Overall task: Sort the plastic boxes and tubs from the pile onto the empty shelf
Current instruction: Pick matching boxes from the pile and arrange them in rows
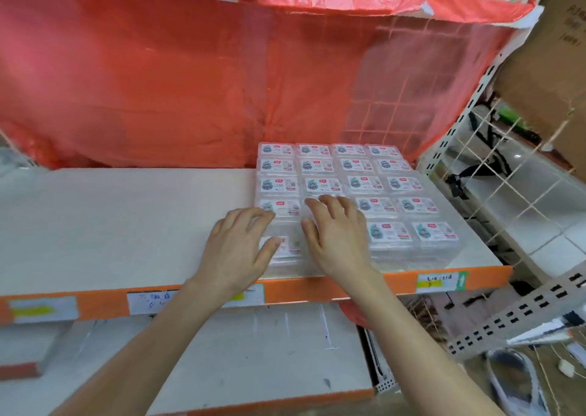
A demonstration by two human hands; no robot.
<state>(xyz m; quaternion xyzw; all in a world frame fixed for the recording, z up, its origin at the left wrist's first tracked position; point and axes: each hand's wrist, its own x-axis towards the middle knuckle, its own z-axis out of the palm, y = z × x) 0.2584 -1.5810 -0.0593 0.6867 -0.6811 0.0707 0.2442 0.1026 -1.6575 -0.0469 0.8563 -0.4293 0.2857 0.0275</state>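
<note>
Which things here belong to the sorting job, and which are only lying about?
Belong to the job: clear plastic boxes; shelf; left hand and right hand, resting on the front boxes.
Lying about: red plastic sheet; cardboard cartons; perforated metal rail; slipper.

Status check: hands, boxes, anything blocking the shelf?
Left hand on front-left box, grip unclear; right hand flat on the row beside it. Boxes gridded at right end of shelf. No obstruction seen.
</note>
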